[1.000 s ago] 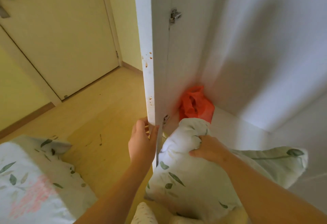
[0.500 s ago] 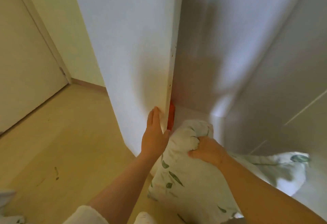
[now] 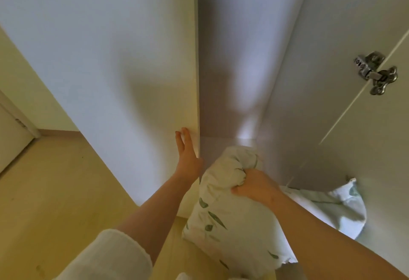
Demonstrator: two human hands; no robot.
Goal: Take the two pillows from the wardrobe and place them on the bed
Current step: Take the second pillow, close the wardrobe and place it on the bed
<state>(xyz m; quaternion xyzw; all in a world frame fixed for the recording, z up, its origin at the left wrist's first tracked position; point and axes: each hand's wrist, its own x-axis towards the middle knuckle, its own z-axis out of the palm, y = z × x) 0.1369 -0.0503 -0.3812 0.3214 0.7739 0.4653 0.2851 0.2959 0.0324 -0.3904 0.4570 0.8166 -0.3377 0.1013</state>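
- A view from the person's head, looking down along both bare forearms toward an open white wardrobe [image 3: 232, 58].
- The left hand [image 3: 188, 160] lies flat against the outside of the wardrobe's left door [image 3: 110, 58], near its free edge and low down. Its fingers [image 3: 188, 140] are straight and slightly spread, pressing the panel and gripping nothing.
- A white sleeve [image 3: 106, 257] is pushed up on the left arm, near the bottom of the view.
- The right hand [image 3: 254, 185] is clenched around a bunched fold at the top of a pillow [image 3: 232, 224], with the fingers dug into the fabric.
- The pillow is white with green leaves printed on it. It hangs from the right hand in front of the wardrobe's opening, just to the right of the left door's edge. Its far corner reaches to the right, under the right forearm.
- On the right, the second wardrobe door [image 3: 354, 147] stands open, with a metal hinge [image 3: 375, 72] on its inner face.
- Pale wooden floor [image 3: 55, 191] fills the lower left. Part of a room door [image 3: 11, 140] shows at the far left edge.
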